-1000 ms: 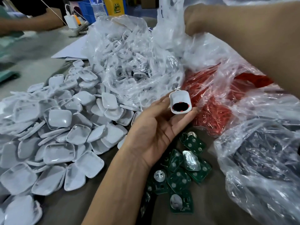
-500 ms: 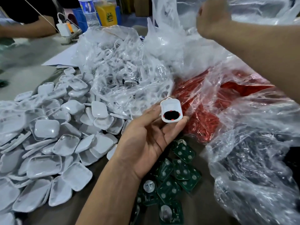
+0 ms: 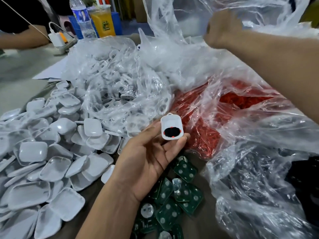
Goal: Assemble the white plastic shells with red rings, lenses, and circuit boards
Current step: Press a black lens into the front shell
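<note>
My left hand (image 3: pixel 146 159) is palm up over the table and pinches a white shell (image 3: pixel 170 122) between thumb and fingertips. The shell's hollow side faces me, with a red ring and a black lens (image 3: pixel 171 132) seated in its lower end. My right hand (image 3: pixel 222 26) is raised at the back right, seen from behind, its fingers curled into a crumpled clear plastic bag (image 3: pixel 172 54). Green circuit boards (image 3: pixel 179 192) lie under my left wrist. Red rings (image 3: pixel 203 135) fill a clear bag to the right of the shell.
A heap of loose white shells (image 3: pixel 32 150) covers the left. A clear bag of white parts (image 3: pixel 120 80) sits behind it. A bag of dark parts (image 3: pixel 259 178) is at right. A bottle (image 3: pixel 82 19), an orange drink (image 3: pixel 102 21) and another person's arm (image 3: pixel 22 38) are at the back.
My right hand has shifted rightward along the raised plastic bag. My left hand keeps the shell in the same grip, and my view has tilted up a little.
</note>
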Available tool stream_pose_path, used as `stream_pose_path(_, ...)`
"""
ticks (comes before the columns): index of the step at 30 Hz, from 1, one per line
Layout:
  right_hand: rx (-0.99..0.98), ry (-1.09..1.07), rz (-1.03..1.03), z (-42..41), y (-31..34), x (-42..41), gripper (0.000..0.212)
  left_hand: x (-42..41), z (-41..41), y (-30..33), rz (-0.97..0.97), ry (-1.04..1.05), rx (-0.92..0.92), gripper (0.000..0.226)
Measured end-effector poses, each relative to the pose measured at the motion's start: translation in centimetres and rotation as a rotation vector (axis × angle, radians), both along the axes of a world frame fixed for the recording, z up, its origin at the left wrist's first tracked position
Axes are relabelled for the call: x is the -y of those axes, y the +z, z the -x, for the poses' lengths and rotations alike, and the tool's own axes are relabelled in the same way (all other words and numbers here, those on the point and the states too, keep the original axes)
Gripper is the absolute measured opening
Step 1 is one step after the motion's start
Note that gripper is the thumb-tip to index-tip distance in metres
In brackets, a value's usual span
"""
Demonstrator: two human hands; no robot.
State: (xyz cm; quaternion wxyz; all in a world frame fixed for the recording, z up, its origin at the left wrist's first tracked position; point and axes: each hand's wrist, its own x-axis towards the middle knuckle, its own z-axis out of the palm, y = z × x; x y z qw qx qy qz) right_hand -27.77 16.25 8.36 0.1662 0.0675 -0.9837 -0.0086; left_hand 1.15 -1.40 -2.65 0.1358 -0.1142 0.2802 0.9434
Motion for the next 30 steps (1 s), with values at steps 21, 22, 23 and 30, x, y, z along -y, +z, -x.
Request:
stream_pose_path(21,0.141,-0.009,-0.06,-12.0,-3.0,4.7,0.041,-0.3,-1.1,0.6,-0.016,-0.009,-0.001,0.046)
stream_pose_path(22,0.15,-0.013,-0.062,-12.1,-3.1,4.4,0.038,-0.4,-1.2,0.7,-0.027,-0.011,-0.004,0.047)
stream_pose_path(23,0.138,0.0,-0.051,-12.0,-3.1,4.0,0.036,-0.4,-1.3,0.7,-0.036,-0.011,-0.006,0.049)
stream_pose_path(30,0.043,0.14,0.129,-11.7,-1.5,2.0,0.038,-0.2,-1.3,0.7,-0.043,-0.025,-0.029,0.046)
